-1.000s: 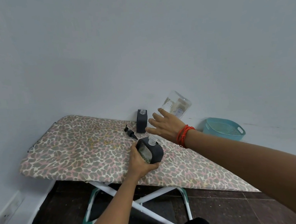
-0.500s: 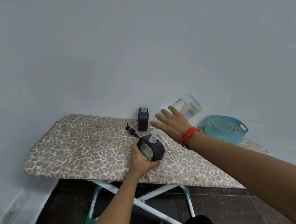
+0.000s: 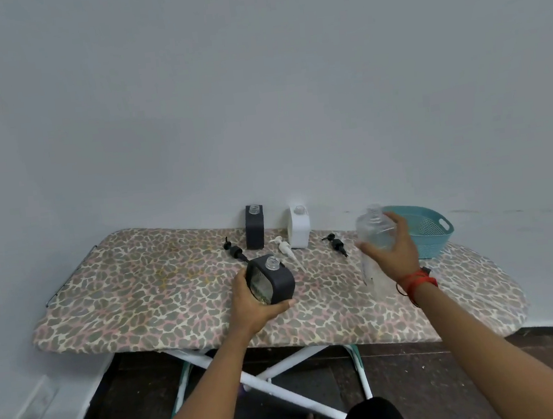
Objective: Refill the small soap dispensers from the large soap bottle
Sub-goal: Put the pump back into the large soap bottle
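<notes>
From my feed: left hand (image 3: pixel 254 305) grasps the dark dispenser (image 3: pixel 274 279), fingers wrapped under it and thumb on the near side. It's tilted, open neck up, over the middle of the ironing board (image 3: pixel 140 292); can't tell if it touches the cover. Right hand (image 3: pixel 392 251) is curled round the large clear bottle (image 3: pixel 375 233), roughly upright, neck uncapped, over the board's right half. Red thread (image 3: pixel 417 281) on that wrist. Along the board's back edge, by the wall: second dark dispenser (image 3: pixel 254 228) and white dispenser (image 3: pixel 298 227), both upright, necks open. Lying on the board just in front of them: black pump (image 3: pixel 235 249), white pump (image 3: pixel 286 249), other black pump (image 3: pixel 336 242). Teal basket (image 3: pixel 431 230) sits at the board's back right, behind the right hand.
</notes>
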A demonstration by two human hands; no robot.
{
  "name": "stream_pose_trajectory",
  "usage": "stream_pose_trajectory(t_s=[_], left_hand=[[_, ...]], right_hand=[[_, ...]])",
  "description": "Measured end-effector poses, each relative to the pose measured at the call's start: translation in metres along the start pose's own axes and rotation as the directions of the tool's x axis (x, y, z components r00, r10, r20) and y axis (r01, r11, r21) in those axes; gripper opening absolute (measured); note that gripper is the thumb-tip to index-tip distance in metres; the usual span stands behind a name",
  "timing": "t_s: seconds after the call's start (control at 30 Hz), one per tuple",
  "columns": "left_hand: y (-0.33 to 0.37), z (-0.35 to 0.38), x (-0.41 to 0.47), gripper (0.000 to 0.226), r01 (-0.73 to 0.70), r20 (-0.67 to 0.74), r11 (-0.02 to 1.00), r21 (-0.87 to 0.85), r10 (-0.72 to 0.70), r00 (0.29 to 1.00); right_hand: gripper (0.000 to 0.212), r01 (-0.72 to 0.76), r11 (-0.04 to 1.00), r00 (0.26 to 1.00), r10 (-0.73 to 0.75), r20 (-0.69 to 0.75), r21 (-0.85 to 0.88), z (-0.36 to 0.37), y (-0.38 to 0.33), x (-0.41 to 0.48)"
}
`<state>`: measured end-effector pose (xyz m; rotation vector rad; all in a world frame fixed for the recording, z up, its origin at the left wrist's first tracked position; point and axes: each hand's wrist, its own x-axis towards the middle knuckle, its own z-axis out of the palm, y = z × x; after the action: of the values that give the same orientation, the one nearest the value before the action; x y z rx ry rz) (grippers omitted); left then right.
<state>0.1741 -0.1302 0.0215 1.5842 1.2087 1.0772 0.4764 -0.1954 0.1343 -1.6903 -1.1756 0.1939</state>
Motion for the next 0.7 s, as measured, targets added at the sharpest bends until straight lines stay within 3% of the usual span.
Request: stream_pose_trajectory(t_s=[0.13,0.33,0.47,0.6,0.7], left_hand=[[0.002,0.002,0.001,0.127,-0.020,-0.033,0.997,0.069,0.022,0.999],[0.006,0.005,0.001,0.115,-0.019,0.103,1.000,-0.025,0.021,0.994],[0.009,0.004,-0.001,0.109,0.026,0.164,0.999,-0.039,-0.019,0.986],[0.011,0.021,-0.030,0.088,0.013,0.001,1.000,0.020,-0.013,1.000],[0.022,0.045,-0.049,0.071,-0.014,-0.168,0.993,0.120,0.034,0.985]], right_hand=[[0.081,-0.128,0.985,0.988,0.137,-0.074,0.112,-0.016,0.042,-0.009],[0.084,-0.115,0.964,0.989,0.133,-0.061,0.238,-0.004,0.070,-0.027],[0.089,-0.102,0.977,0.994,0.107,-0.013,0.188,0.003,0.077,-0.033],[0.096,-0.151,0.981,0.988,0.147,0.048,0.117,0.007,0.101,-0.044],[0.096,-0.181,0.976,0.983,0.182,0.009,0.119,0.007,0.109,-0.051]])
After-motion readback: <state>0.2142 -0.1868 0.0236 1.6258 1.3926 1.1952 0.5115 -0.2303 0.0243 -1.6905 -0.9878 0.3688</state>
